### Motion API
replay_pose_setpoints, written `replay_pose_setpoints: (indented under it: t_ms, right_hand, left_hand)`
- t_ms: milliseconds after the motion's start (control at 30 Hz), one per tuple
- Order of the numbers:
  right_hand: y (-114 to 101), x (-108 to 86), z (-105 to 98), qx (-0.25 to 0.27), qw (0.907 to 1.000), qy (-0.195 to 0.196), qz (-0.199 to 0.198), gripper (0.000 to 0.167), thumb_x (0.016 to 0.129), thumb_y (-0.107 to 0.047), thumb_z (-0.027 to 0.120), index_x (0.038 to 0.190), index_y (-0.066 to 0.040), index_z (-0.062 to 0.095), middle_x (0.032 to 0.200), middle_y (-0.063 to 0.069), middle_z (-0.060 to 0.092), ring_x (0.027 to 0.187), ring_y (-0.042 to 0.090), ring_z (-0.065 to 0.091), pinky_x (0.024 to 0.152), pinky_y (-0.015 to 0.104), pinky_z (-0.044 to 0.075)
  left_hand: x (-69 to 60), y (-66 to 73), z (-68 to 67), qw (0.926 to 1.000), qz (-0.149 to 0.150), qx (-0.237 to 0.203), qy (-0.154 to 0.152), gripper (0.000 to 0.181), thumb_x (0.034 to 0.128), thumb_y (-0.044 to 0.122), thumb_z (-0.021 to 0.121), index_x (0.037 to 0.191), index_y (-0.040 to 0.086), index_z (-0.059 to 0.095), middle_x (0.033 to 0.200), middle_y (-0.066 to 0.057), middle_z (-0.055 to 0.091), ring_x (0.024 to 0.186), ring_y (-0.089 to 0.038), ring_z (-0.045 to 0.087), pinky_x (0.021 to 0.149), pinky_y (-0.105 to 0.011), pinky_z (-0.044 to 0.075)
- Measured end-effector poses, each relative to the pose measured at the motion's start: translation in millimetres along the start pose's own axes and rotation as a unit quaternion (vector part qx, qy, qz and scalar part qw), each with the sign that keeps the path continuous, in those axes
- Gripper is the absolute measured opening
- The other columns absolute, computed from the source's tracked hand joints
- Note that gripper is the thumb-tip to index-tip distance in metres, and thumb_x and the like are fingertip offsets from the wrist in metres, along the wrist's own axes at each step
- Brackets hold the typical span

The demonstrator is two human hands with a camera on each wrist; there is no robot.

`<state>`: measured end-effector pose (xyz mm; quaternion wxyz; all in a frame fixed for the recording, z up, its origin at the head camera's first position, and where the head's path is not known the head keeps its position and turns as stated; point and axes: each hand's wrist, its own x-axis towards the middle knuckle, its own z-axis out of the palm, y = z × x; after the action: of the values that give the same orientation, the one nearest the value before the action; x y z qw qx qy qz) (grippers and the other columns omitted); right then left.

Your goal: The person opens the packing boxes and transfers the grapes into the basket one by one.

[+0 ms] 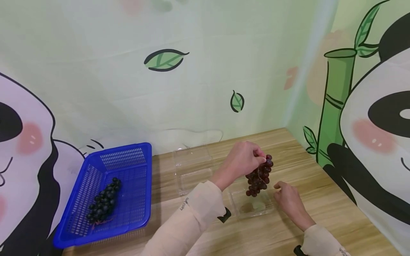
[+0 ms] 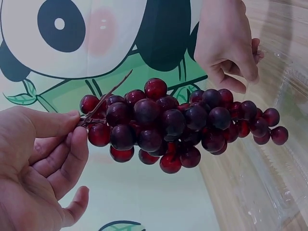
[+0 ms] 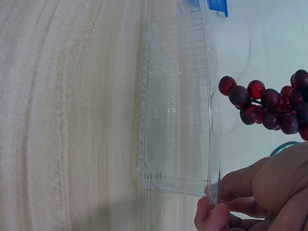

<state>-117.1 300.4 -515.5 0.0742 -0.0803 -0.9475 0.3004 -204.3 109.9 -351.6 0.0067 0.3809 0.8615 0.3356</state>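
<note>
My left hand [image 1: 245, 160] pinches the stem of a bunch of dark red grapes [image 1: 260, 177] between thumb and fingertips. The bunch hangs above a clear plastic box [image 1: 235, 211] on the table, and the left wrist view shows the grapes [image 2: 173, 122] close up, apart from the box. At the box's right side is my right hand [image 1: 289, 202]. In the right wrist view its thumb and fingers pinch the rim of the clear box [image 3: 180, 185]; the other fingers are partly hidden.
A blue plastic basket [image 1: 136, 209] stands at the left, with a bunch of black grapes [image 1: 104, 202] inside. Another clear plastic container [image 1: 177, 177] lies between basket and box. Behind the wooden table [image 1: 278, 142] hangs a printed panda backdrop [image 1: 205, 78].
</note>
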Motion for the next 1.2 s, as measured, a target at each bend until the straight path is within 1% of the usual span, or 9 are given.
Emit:
replay_pose_setpoints:
  t_ms: [167,300,433,567,767,900,1033,1200]
  right_hand:
    - [0,0.2,0,0.003,1.0000,-0.006,0.004,0.024,0.083,0.006,0.059,0.104,0.013,0.067,0.080,0.018,0.070,0.067,0.023,0.062,0.058,0.040,0.052]
    - [-2,0.1,0,0.005,0.9999,-0.014,0.008,0.023,0.085,0.006,0.059,0.106,0.014,0.066,0.080,0.018,0.069,0.064,0.021,0.059,0.056,0.038,0.050]
    - [-2,-0.5,-1,0.003,0.9998,-0.014,0.010,0.024,0.086,0.005,0.058,0.107,0.013,0.066,0.081,0.019,0.070,0.065,0.022,0.061,0.058,0.039,0.051]
    - [-2,-0.9,-1,0.003,0.9999,-0.012,0.007,0.024,0.085,0.006,0.058,0.107,0.013,0.066,0.081,0.018,0.070,0.065,0.022,0.061,0.058,0.040,0.052]
    - [-2,-1.0,-1,0.003,0.9999,-0.015,0.008,0.026,0.085,0.006,0.056,0.108,0.014,0.066,0.077,0.015,0.069,0.060,0.019,0.056,0.055,0.036,0.049]
    - [-3,-0.9,0,0.004,0.9998,-0.016,0.012,0.027,0.084,0.006,0.055,0.108,0.014,0.065,0.073,0.010,0.066,0.059,0.018,0.053,0.053,0.035,0.046]
    - [-3,-0.3,0,0.005,0.9998,-0.014,0.010,0.027,0.084,0.006,0.056,0.108,0.014,0.066,0.071,0.008,0.065,0.058,0.017,0.051,0.053,0.034,0.045]
    - [-3,0.0,1,0.004,0.9999,-0.009,0.007,0.025,0.084,0.007,0.057,0.107,0.014,0.066,0.074,0.011,0.067,0.059,0.017,0.053,0.053,0.034,0.045]
  left_hand:
    - [-2.0,-0.3,-3.4,1.0000,-0.009,0.003,0.000,0.007,0.0930,0.019,0.079,0.089,0.013,0.081,0.080,0.008,0.074,0.067,0.000,0.058,0.063,-0.014,0.045]
    - [-3.2,-0.4,-6.9,0.9999,-0.015,-0.001,0.001,0.008,0.0937,0.019,0.078,0.090,0.013,0.081,0.081,0.008,0.075,0.065,0.001,0.058,0.061,-0.014,0.045]
    - [-4.9,-0.1,-10.8,0.9998,-0.020,-0.010,0.002,0.008,0.0936,0.019,0.078,0.090,0.013,0.082,0.081,0.008,0.075,0.064,0.001,0.059,0.060,-0.015,0.045]
    - [-7.5,-0.8,-14.4,0.9998,-0.020,-0.008,0.004,0.007,0.0931,0.018,0.078,0.089,0.014,0.081,0.079,0.010,0.074,0.064,0.000,0.058,0.060,-0.016,0.045]
    - [-12.5,-3.0,-19.6,0.9999,-0.011,0.002,0.010,0.007,0.0928,0.018,0.078,0.088,0.014,0.081,0.078,0.010,0.073,0.061,0.000,0.057,0.059,-0.015,0.045]
    - [-15.9,-3.5,-23.9,0.9999,-0.006,0.002,0.016,0.006,0.0921,0.017,0.079,0.088,0.014,0.081,0.079,0.009,0.074,0.063,0.001,0.059,0.059,-0.015,0.046]
    - [-20.2,-3.4,-29.8,0.9998,-0.011,-0.002,0.013,0.006,0.0920,0.015,0.079,0.087,0.013,0.081,0.079,0.008,0.074,0.064,0.000,0.060,0.060,-0.015,0.047]
    - [-25.1,-4.2,-34.8,0.9996,-0.018,-0.017,0.013,0.007,0.0922,0.013,0.079,0.086,0.011,0.080,0.077,0.006,0.074,0.062,-0.001,0.059,0.058,-0.017,0.047]
